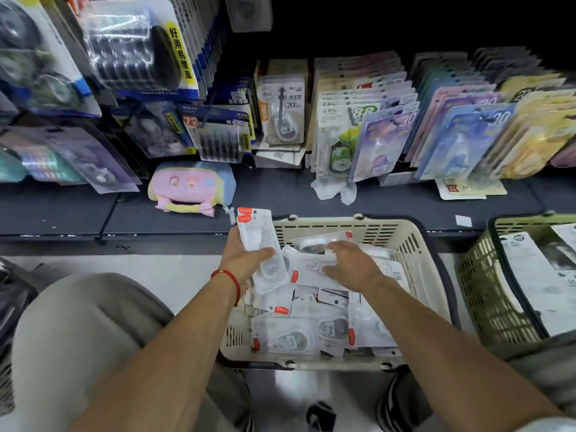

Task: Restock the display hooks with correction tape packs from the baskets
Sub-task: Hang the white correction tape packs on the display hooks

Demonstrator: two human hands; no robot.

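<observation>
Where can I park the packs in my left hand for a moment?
Bare dark shelf left of the pink pouch, and a strip between the pouch and the white wrapper. The cream basket is packed full; the green basket is filled too.

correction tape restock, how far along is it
Early to midway, by the look of it. Done: the left hand already grips a small stack of correction tape packs pulled from the cream basket. In hand: the right hand rests on more packs inside, gathering. Left: the cream basket is still heaped, the green basket holds more stock, and nothing held has reached a hook yet.
</observation>
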